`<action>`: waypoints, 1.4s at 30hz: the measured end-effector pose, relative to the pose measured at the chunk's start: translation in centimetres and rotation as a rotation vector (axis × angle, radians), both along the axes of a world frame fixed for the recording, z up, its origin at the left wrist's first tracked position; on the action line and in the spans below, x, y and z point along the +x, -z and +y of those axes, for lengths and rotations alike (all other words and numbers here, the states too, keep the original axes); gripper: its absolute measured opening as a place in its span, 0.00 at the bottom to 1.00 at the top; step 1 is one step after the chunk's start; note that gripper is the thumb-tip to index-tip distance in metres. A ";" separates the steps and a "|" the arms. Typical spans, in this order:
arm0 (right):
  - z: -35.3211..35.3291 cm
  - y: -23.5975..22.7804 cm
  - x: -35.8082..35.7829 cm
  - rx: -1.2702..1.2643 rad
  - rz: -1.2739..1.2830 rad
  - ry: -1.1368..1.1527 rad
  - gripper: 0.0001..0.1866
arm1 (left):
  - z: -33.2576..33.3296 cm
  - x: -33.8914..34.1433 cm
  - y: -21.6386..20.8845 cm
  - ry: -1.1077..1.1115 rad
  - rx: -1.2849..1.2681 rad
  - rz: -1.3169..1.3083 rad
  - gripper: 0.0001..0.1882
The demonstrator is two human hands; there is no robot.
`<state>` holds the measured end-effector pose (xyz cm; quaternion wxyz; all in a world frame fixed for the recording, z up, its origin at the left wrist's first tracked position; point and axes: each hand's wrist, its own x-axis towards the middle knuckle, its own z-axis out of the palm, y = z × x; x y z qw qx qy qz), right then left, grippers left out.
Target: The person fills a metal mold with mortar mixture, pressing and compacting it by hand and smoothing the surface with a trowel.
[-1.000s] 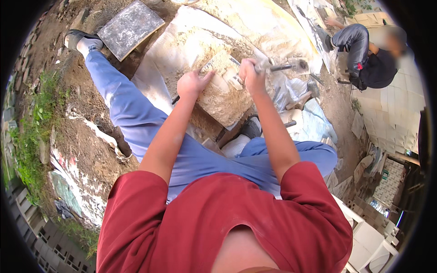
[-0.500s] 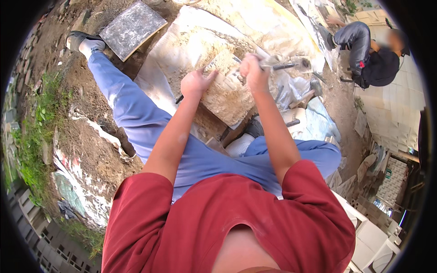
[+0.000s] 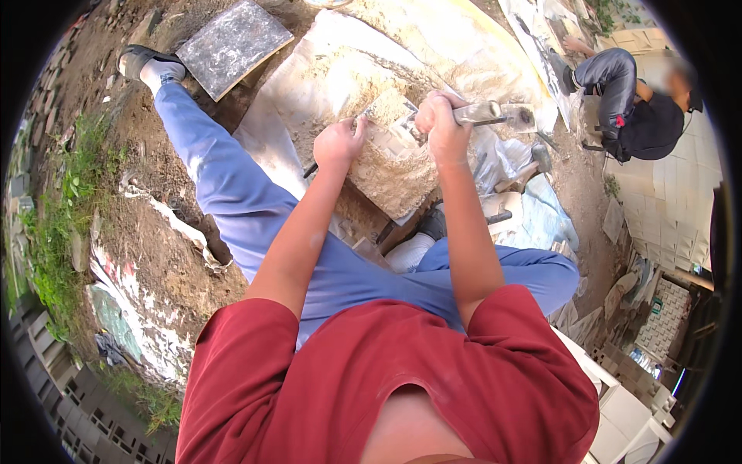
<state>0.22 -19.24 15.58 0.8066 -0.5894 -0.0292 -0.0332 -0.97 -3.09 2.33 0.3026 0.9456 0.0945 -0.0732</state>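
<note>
Both hands clenched, right hand (image 3: 439, 122) with hammer (image 3: 495, 114) now raised, left hand (image 3: 338, 144) on chisel (image 3: 362, 117).

Right hand (image 3: 440, 117) raised hammer (image 3: 495, 114) slightly above stone block (image 3: 394, 166); left hand (image 3: 338, 143) shifted little.

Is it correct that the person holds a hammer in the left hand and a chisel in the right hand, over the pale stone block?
Not quite: the head view shows the hammer in the right hand and the chisel in the left hand. Both are over the pale stone block.
</note>
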 end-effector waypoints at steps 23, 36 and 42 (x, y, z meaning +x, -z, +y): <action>-8.5 0.0 4.4 -0.091 0.191 0.358 0.15 | -3.0 1.3 1.1 0.778 0.331 -0.416 0.36; -25.5 14.3 14.5 -1.409 0.542 0.219 0.31 | -12.8 6.8 0.4 0.728 0.470 -0.315 0.35; -22.2 16.0 8.6 -1.556 0.036 0.302 0.27 | -15.1 -1.3 0.7 0.683 0.271 -0.334 0.35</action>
